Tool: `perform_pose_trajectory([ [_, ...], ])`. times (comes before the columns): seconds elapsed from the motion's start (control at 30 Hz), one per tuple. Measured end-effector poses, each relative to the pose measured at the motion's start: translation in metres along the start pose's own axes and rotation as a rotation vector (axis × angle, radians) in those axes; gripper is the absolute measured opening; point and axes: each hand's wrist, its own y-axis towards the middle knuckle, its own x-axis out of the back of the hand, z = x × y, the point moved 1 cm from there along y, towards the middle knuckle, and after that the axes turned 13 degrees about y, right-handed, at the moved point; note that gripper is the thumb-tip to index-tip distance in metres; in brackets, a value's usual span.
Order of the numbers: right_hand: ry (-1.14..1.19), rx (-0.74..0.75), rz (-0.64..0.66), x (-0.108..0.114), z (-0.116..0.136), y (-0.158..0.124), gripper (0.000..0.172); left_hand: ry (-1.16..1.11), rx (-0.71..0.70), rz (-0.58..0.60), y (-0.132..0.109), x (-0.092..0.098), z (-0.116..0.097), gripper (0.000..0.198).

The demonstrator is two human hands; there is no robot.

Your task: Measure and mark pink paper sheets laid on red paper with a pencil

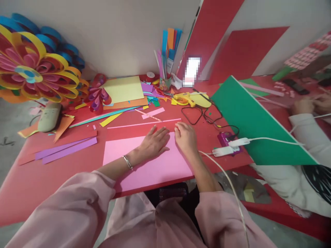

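A pink paper sheet (155,170) lies on the red tabletop near its front edge. My left hand (156,140) rests flat on the sheet's upper part, fingers stretched out to the right. At the sheet's upper right corner, my right hand (186,137) is closed with its fingers curled; whatever they hold, if anything, is hidden. A thin pink paper strip (129,125) lies just beyond the sheet, apart from it. Past that strip are a striped pencil (148,115) and a shorter pink strip (157,112).
Purple strips (69,150) and a large paper flower (31,74) are on the left. Paper scraps, a yellow glue gun (187,98) and a cup (164,83) stand behind. A power strip (229,141), white cable and green board (248,120) are right, beside another person's sleeve (303,129).
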Motion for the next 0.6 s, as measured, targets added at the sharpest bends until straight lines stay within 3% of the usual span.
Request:
perform_pose_trajectory([
  [0.2, -0.094, 0.119, 0.031, -0.017, -0.013, 0.004, 0.033, -0.011, 0.046, -0.001, 0.001, -0.022, 0.002, 0.062],
  [0.6, -0.075, 0.082, -0.031, -0.016, -0.016, 0.001, 0.029, -0.056, 0.023, -0.053, -0.002, -0.018, 0.005, 0.051],
])
